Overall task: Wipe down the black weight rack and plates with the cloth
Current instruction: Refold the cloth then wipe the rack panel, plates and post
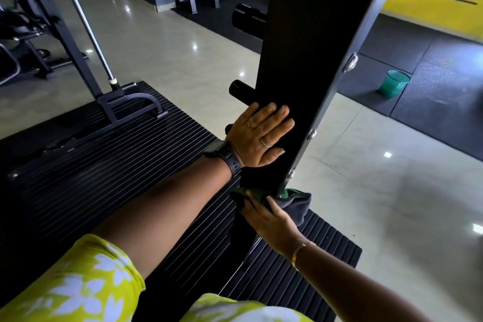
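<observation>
Green basket on mat, contents unclear, left hand flat on rack, right hand gripping cloth

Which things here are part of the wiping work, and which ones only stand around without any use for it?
Part of the job: black rack upright; its black peg; cloth, gripped by the right hand low on the upright; left hand, flat on the upright.

Just around: green basket; ribbed mat; grey machine frame.
</observation>
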The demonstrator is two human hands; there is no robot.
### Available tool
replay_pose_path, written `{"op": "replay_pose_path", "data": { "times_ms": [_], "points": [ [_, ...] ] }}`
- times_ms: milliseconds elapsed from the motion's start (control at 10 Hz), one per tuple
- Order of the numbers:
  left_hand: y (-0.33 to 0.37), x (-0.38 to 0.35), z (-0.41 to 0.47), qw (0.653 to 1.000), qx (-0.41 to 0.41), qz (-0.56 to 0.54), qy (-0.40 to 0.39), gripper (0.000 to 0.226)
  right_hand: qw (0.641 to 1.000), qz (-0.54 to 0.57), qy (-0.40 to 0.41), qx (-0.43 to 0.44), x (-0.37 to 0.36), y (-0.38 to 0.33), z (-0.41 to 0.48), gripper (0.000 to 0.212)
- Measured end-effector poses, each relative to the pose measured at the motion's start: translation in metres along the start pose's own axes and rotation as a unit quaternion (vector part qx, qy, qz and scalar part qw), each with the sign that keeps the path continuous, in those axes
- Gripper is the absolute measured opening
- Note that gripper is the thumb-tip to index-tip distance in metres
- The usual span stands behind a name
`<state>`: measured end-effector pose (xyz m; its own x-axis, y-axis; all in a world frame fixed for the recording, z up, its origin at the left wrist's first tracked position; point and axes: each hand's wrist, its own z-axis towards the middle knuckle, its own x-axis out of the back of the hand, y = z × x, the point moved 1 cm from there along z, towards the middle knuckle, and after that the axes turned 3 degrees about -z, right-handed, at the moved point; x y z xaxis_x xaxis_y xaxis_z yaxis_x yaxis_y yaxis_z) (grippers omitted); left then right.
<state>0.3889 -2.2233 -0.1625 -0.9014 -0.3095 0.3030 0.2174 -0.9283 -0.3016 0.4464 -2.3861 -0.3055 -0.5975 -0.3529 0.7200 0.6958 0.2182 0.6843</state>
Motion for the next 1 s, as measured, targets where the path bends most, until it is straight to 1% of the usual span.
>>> {"op": "replay_pose_path", "data": {
  "times_ms": [100, 200, 300, 400, 600, 700, 800, 900, 1000],
  "points": [
    [0.001, -0.001, 0.000, 1.000, -0.001, -0.003, 0.001, 0.062, 0.996, -0.024, 0.086, -0.033, 0.008, 0.017, -0.009, 0.049],
    [0.000, 0.000, -0.001, 1.000, -0.001, -0.007, -0.001, 0.062, 0.985, -0.014, 0.153, -0.081, 0.019, 0.027, -0.007, 0.044],
    [0.000, 0.000, -0.002, 1.000, 0.002, -0.006, -0.004, 0.062, 0.976, 0.013, 0.197, -0.093, 0.016, 0.028, -0.001, 0.036],
    [0.001, 0.002, -0.001, 1.000, 0.002, -0.007, -0.005, 0.062, 0.974, 0.024, 0.215, -0.061, 0.011, 0.030, 0.010, 0.029],
    [0.011, 0.005, -0.003, 0.998, 0.051, -0.039, -0.025, 0.062, 0.980, 0.020, 0.198, -0.021, -0.002, 0.020, 0.023, 0.026],
    [0.015, 0.003, -0.003, 0.996, 0.073, -0.039, -0.020, 0.062, 0.988, -0.003, 0.151, 0.014, -0.011, 0.008, 0.023, 0.030],
    [0.013, 0.000, -0.003, 0.997, 0.072, -0.025, -0.022, 0.062, 0.994, -0.029, 0.069, 0.074, -0.015, -0.010, 0.024, 0.029],
    [0.013, -0.001, -0.002, 0.997, 0.075, -0.003, -0.021, 0.062, 0.997, -0.002, 0.024, 0.078, -0.007, -0.007, 0.028, 0.033],
    [0.015, 0.000, -0.002, 0.996, 0.084, 0.002, -0.017, 0.062, 0.995, 0.049, 0.084, 0.030, 0.009, 0.009, 0.026, 0.034]
  ]
}}
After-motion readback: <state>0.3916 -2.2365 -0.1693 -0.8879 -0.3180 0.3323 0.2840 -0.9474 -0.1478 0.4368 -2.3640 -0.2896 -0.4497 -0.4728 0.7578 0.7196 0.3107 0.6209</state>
